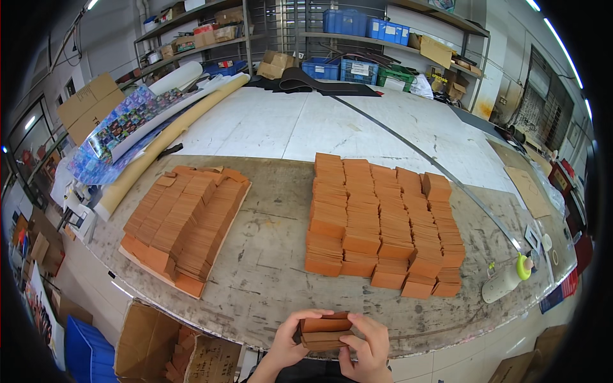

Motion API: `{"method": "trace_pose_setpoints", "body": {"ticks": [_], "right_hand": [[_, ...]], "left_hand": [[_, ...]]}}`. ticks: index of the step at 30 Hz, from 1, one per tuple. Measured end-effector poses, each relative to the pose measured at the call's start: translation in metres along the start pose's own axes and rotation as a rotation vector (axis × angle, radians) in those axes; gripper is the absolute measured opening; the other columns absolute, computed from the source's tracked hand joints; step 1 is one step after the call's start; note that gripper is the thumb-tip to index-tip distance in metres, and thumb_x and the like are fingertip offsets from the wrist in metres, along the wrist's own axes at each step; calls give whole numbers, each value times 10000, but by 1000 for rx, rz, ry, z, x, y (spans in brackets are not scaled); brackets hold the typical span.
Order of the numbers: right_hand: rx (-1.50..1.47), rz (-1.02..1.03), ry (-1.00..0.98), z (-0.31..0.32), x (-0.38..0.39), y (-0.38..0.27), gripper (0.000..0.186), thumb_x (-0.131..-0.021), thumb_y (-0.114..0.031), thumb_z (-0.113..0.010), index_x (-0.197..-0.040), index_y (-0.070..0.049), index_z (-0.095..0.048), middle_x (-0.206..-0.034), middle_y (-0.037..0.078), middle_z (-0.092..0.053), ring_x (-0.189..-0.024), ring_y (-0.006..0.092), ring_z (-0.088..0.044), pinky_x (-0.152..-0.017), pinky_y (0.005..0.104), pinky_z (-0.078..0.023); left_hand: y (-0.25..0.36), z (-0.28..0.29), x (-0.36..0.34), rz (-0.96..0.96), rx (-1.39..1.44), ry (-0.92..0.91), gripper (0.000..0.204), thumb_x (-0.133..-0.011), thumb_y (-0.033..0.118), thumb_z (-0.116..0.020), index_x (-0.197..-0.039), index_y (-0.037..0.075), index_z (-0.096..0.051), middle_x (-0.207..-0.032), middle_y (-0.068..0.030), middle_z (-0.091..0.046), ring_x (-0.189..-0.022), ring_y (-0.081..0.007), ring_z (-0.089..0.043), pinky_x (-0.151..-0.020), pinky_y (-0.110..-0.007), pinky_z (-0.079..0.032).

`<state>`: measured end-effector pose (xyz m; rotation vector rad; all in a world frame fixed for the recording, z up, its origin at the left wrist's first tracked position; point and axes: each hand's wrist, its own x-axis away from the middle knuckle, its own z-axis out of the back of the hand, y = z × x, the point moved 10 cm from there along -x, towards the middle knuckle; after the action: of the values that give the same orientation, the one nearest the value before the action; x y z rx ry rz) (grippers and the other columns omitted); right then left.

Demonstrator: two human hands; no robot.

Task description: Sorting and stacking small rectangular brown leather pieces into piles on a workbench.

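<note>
Close to the table's front edge, my left hand [291, 343] and my right hand [366, 345] grip a small stack of orange-brown leather-like pieces [324, 337] between them. The stack is parted near its top, with one flat face showing. Ahead and to the right stand several long rows of similar orange-brown pieces [361, 220], packed on edge side by side. To the left, more such pieces [182, 214] lie in rows on a pale board [237, 219]. Both hands are apart from those rows.
An open cardboard box [137, 338] with loose orange-brown pieces stands below the front left edge. A pale bottle with a yellow-green cap [504, 281] lies at the right. A long metal ruler [421, 150] crosses the table. Material rolls [172, 143] lie at the left; shelves with blue crates [345, 22] stand behind.
</note>
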<state>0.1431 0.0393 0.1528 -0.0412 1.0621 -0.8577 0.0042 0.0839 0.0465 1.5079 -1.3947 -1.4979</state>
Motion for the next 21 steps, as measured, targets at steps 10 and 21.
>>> {"method": "trace_pose_setpoints", "body": {"ticks": [10, 21], "right_hand": [[-148, -135, -136, -14, 14, 17, 349, -759, 49, -665, -1084, -44, -578, -1131, 180, -626, -1049, 392, -604, -873, 470, -475], [-37, 36, -80, -7, 5, 6, 333, -741, 39, -678, -1058, -39, -616, -1054, 171, -626, -962, 370, -603, -844, 462, -476]], "left_hand": [[-10, 2, 0, 75, 59, -17, 671, -768, -167, -632, -1347, 54, -374, -1361, -183, -530, -1294, -262, -507, -1081, -387, -411], [-18, 1, -1, 91, 226, -14, 666, -777, -164, -646, -1329, 79, -364, -1366, -188, -521, -1291, -265, -506, -1082, -393, -407]]}}
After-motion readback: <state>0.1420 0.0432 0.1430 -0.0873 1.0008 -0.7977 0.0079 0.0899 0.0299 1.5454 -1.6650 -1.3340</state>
